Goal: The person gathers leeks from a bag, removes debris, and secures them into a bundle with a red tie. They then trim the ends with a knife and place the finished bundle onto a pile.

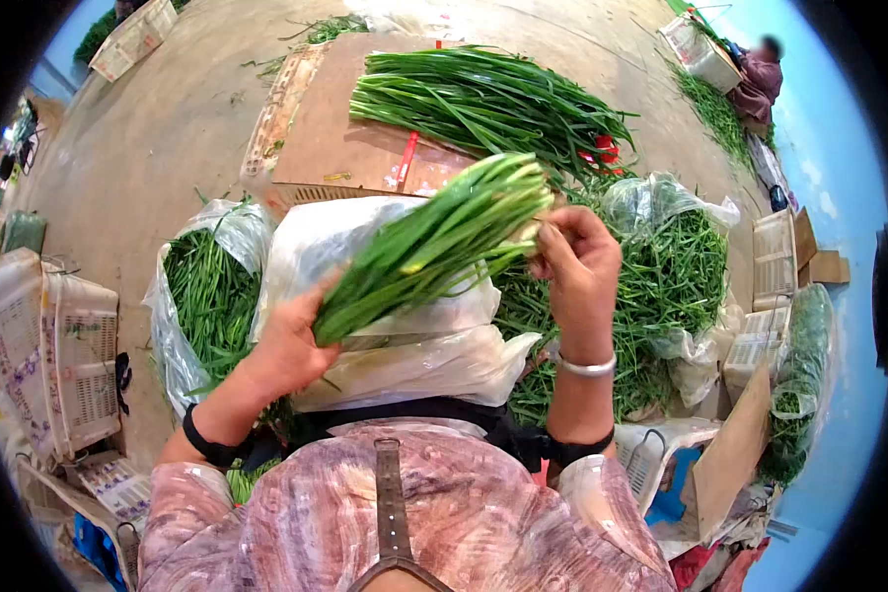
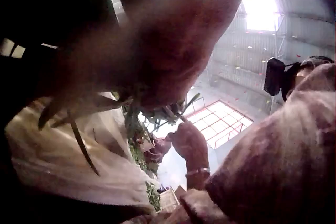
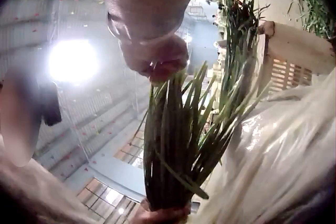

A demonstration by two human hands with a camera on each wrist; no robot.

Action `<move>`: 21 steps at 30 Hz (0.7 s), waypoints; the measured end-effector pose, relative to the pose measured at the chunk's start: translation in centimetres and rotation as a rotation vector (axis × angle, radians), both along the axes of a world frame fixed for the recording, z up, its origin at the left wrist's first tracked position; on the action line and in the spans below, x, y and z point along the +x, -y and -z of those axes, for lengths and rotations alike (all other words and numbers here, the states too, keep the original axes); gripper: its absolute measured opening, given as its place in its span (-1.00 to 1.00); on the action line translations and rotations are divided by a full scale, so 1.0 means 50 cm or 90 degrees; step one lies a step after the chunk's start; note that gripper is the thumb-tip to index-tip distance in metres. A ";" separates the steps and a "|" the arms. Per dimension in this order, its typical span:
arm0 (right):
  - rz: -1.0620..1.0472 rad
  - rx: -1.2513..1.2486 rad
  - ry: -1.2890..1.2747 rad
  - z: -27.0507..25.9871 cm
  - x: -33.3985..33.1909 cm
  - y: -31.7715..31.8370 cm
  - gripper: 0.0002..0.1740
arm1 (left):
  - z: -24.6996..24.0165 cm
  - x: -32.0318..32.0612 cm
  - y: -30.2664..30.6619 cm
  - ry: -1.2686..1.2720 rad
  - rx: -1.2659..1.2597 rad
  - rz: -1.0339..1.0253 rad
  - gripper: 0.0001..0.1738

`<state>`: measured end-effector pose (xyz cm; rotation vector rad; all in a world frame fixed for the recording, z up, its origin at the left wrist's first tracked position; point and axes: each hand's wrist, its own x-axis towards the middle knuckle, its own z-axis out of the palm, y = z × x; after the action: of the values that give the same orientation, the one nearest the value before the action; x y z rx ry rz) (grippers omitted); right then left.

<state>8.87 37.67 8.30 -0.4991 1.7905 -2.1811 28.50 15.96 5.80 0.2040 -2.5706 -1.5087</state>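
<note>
The left hand (image 1: 299,328) curls its fingers round a green bunch (image 1: 419,252); the right hand (image 1: 580,260) pinches at the pale ends (image 1: 533,189). Beyond, more stalks (image 1: 474,104) lie on a brown board (image 1: 326,123).

Long-leaved green bunch (image 1: 426,245), slanting, held up; leafy part in left hand (image 1: 298,326), pale ends at right hand (image 1: 580,259).

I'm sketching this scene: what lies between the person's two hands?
A bunch of long green leaves, reaching from the left hand to the right hand, as the head view shows.
</note>
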 end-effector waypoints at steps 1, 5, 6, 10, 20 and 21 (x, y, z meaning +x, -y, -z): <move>-0.013 -0.015 0.000 -0.010 0.014 -0.017 -0.92 | 0.006 -0.002 0.011 0.002 0.001 0.002 -0.38; -0.085 0.114 0.076 0.094 -0.007 -0.081 -0.94 | 0.060 -0.013 0.035 0.007 -0.180 -0.011 -0.29; -0.082 0.074 0.108 0.111 -0.006 -0.106 -0.96 | 0.063 -0.015 0.033 0.014 -0.186 -0.012 -0.22; -0.006 -0.039 0.136 0.103 -0.044 -0.256 -0.96 | 0.071 -0.010 0.033 0.016 -0.220 -0.015 -0.11; 0.173 0.636 -0.309 0.095 -0.073 -0.190 -0.50 | 0.082 -0.016 0.024 0.007 -0.297 -0.007 -0.09; 0.075 0.497 -0.348 0.102 -0.047 -0.129 -0.48 | 0.080 -0.018 0.024 0.008 -0.301 -0.003 -0.09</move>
<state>6.54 44.13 3.20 -0.8406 2.7908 -1.2668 27.61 14.74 1.79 0.1590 -2.8362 -0.8582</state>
